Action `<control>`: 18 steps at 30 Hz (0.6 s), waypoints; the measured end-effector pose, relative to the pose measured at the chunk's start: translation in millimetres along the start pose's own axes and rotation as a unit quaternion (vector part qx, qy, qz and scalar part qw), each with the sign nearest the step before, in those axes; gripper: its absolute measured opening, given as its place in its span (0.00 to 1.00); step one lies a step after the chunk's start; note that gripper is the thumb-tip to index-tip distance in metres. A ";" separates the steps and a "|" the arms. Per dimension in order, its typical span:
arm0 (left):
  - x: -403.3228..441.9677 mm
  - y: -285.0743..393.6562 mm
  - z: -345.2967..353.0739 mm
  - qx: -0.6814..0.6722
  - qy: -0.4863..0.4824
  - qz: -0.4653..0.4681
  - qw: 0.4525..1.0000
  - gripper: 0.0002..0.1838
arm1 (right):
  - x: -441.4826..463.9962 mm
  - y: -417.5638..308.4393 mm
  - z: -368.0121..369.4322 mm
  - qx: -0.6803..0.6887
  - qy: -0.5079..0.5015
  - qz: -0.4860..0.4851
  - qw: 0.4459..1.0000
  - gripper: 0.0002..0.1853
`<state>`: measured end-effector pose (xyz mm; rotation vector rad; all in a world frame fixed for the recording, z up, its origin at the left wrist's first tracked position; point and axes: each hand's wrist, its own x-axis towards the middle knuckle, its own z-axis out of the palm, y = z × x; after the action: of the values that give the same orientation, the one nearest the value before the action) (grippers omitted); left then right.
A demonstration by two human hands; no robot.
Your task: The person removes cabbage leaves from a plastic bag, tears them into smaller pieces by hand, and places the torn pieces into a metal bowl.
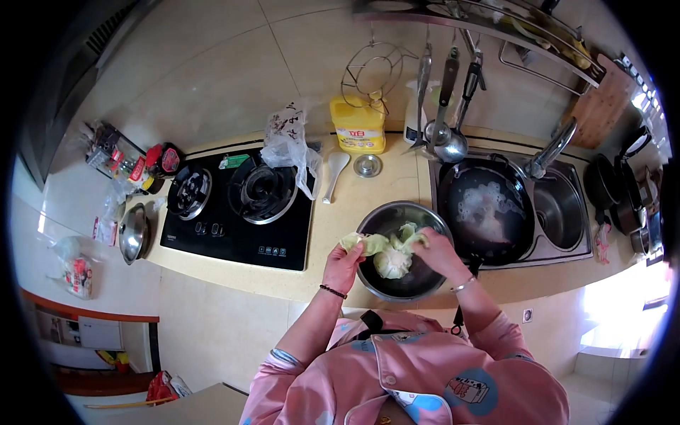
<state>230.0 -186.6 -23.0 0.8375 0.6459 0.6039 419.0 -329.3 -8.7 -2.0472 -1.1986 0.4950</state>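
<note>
A steel bowl (377, 286) stands on the counter in front of me, with a pale green and white leafy vegetable (393, 263) in it. My left hand (343, 268), at the bowl's left rim, pinches a pale green leaf (367, 244) between thumb and fingers. Over the bowl's right side, my right hand (438, 253) has its fingers closed on another part of the leaves. The lower part of the vegetable lies inside the bowl.
A black wok (489, 212) with foamy water sits over the sink (559, 212) on the right. To the left are a gas stove (234, 241), a plastic bag (287, 149) and a white spoon (335, 176). A yellow jug (358, 127) stands behind.
</note>
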 end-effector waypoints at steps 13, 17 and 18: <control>-15.3 8.1 15.3 0.222 -0.099 -0.067 0.968 0.10 | -7.3 -43.5 20.4 0.174 -0.103 -0.034 0.979 0.12; -21.9 0.9 9.2 0.275 -0.122 -0.067 0.951 0.12 | -19.5 -43.2 25.3 0.177 -0.111 -0.031 0.977 0.11; -24.9 -2.9 5.0 0.358 -0.157 0.015 0.920 0.12 | -23.4 -41.7 27.9 0.170 -0.105 -0.028 0.980 0.11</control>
<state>217.9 -208.0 -16.0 1.5960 0.5577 0.2346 364.9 -325.5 2.4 -1.6983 -1.1948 0.8442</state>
